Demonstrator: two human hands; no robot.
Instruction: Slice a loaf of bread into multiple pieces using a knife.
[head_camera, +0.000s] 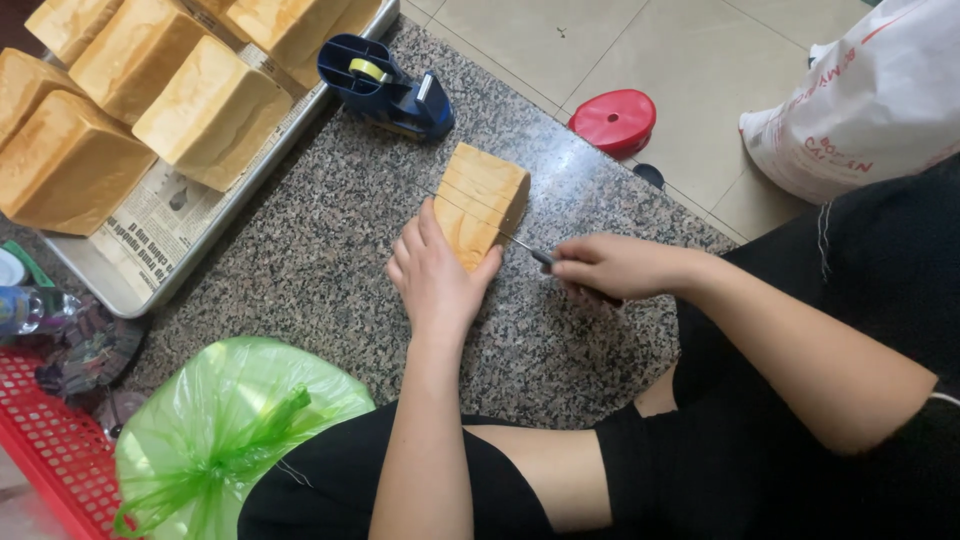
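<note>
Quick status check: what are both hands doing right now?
Left hand steadies bread loaf. Right hand grips knife, blade across loaf. Tape dispenser nearby, apart.

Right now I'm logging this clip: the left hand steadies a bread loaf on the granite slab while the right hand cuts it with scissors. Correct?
Not quite. The head view shows the right hand holding a knife, not scissors. The left hand does steady the bread loaf on the granite slab.
</note>
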